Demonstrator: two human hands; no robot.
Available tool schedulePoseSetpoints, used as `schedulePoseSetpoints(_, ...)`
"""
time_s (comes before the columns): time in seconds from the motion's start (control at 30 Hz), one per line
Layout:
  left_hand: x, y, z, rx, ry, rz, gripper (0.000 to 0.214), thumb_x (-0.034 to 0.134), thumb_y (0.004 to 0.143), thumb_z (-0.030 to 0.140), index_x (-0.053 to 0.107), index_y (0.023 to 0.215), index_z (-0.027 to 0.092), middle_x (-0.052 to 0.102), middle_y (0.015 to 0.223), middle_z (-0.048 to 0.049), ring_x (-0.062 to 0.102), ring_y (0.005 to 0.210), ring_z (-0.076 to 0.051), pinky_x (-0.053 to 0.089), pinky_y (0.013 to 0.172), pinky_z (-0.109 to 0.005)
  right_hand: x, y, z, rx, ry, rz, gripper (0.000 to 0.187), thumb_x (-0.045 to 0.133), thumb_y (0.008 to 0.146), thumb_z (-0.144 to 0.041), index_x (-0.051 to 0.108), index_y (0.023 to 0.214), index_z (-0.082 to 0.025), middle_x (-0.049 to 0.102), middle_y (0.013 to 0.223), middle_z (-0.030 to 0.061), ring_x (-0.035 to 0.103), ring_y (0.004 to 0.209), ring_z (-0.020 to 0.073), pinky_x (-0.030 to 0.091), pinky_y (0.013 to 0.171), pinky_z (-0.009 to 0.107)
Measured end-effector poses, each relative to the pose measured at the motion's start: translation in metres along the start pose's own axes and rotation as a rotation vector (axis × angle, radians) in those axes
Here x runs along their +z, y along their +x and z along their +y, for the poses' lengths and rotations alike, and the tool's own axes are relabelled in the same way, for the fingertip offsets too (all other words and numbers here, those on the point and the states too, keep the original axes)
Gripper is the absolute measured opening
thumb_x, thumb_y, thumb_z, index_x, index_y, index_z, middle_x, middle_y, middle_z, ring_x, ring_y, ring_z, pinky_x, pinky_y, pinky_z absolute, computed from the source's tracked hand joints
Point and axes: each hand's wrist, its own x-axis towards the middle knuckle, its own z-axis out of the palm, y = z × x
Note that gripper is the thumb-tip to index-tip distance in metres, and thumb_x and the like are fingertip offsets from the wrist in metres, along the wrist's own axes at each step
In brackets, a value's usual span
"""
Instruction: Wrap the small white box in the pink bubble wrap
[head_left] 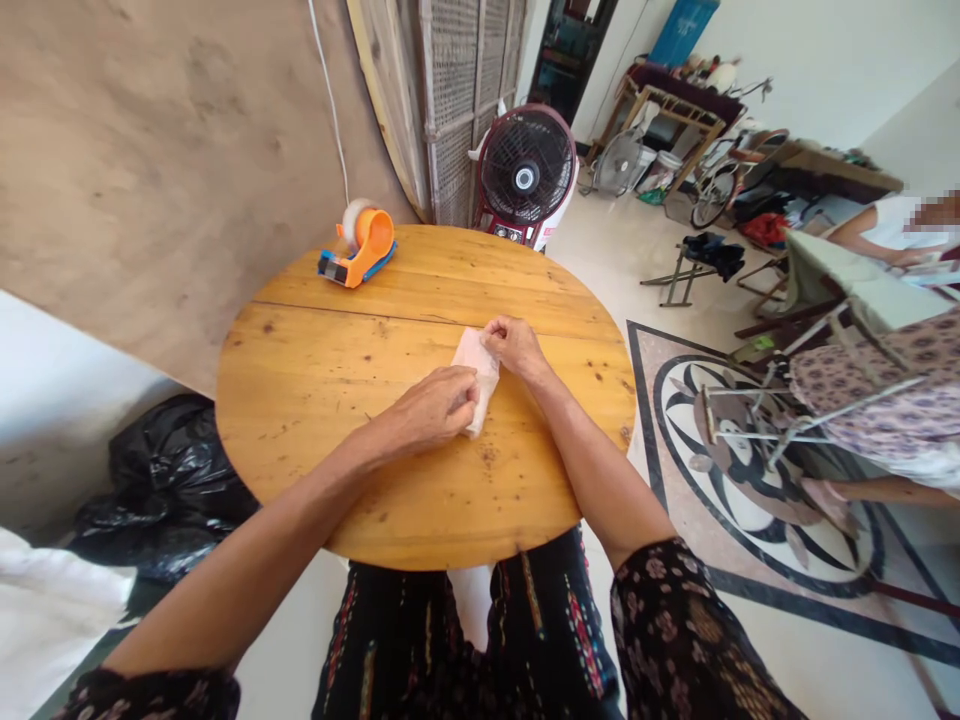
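A small pale pinkish-white packet, perhaps folded paper or thin wrap, lies on the round wooden table. My left hand rests on its near left side with the fingers curled in. Thumb and forefinger of my right hand pinch its far right edge. Part of the packet is covered by my fingers, so what is inside does not show. Farther off, at the table's far left edge, stands an orange and blue tape dispenser with a roll of clear tape.
Beyond the table stands a dark red fan. Black plastic bags sit on the floor at left, beside a wooden board. At right, a person sits by another table; a folding stool is nearby.
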Motion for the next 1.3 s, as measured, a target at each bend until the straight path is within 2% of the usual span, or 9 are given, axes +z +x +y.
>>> schedulePoseSetpoints(0.2, 0.002, -0.003, 0.001, -0.011, 0.035, 0.041, 0.013, 0.044, 0.077, 0.017, 0.056, 0.081, 0.020, 0.065, 0.099, -0.0066, 0.060, 0.100, -0.024, 0.047, 0.086, -0.035, 0.003, 0.006, 0.004, -0.130, 0.301, -0.021, 0.006, 0.057, 0.071, -0.024, 0.059, 0.071, -0.018, 0.055, 0.063, -0.0037, 0.048, 0.060, 0.0117, 0.038, 0.059, 0.024)
schedulePoseSetpoints(0.37, 0.005, -0.006, 0.000, -0.030, -0.003, 0.074, 0.012, 0.045, 0.080, 0.019, 0.057, 0.083, 0.021, 0.064, 0.103, -0.0057, 0.058, 0.103, -0.023, 0.046, 0.091, -0.036, 0.001, 0.001, -0.005, -0.137, 0.500, -0.064, 0.009, 0.058, 0.071, -0.027, 0.052, 0.072, -0.020, 0.052, 0.063, -0.0046, 0.046, 0.058, 0.0115, 0.037, 0.057, 0.024)
schedulePoseSetpoints(0.63, 0.016, -0.010, -0.005, -0.075, -0.035, 0.178, 0.013, 0.050, 0.082, 0.021, 0.062, 0.084, 0.020, 0.062, 0.104, -0.0072, 0.054, 0.107, -0.025, 0.043, 0.100, -0.043, -0.019, -0.021, -0.039, -0.214, 0.247, 0.021, 0.006, 0.056, 0.075, -0.022, 0.052, 0.071, -0.021, 0.049, 0.057, -0.0057, 0.044, 0.056, 0.0116, 0.033, 0.055, 0.024)
schedulePoseSetpoints(0.87, 0.025, -0.018, -0.002, -0.166, -0.046, 0.315, 0.013, 0.057, 0.084, 0.021, 0.070, 0.087, 0.022, 0.056, 0.106, -0.0069, 0.050, 0.108, -0.025, 0.045, 0.101, -0.043, -0.026, -0.050, -0.068, -0.293, 0.170, 0.007, 0.006, 0.054, 0.079, -0.022, 0.051, 0.073, -0.021, 0.050, 0.058, -0.0050, 0.045, 0.057, 0.0119, 0.033, 0.056, 0.024)
schedulePoseSetpoints(1.13, 0.029, -0.025, 0.005, -0.259, -0.181, 0.394, 0.012, 0.060, 0.087, 0.023, 0.071, 0.090, 0.022, 0.053, 0.108, -0.0066, 0.049, 0.112, -0.024, 0.042, 0.105, -0.045, -0.024, -0.075, -0.074, -0.302, 0.204, -0.045, 0.006, 0.053, 0.082, -0.026, 0.051, 0.078, -0.022, 0.054, 0.063, -0.0041, 0.048, 0.059, 0.0125, 0.038, 0.060, 0.026)
schedulePoseSetpoints(1.3, 0.039, -0.025, 0.009, -0.271, -0.207, 0.523, 0.007, 0.060, 0.086, 0.019, 0.067, 0.085, 0.020, 0.049, 0.111, -0.0075, 0.049, 0.113, -0.022, 0.042, 0.106, -0.041, -0.018, -0.086, -0.070, -0.267, 0.260, -0.004, 0.007, 0.053, 0.082, -0.028, 0.051, 0.078, -0.022, 0.054, 0.064, -0.0041, 0.048, 0.060, 0.0127, 0.039, 0.062, 0.027)
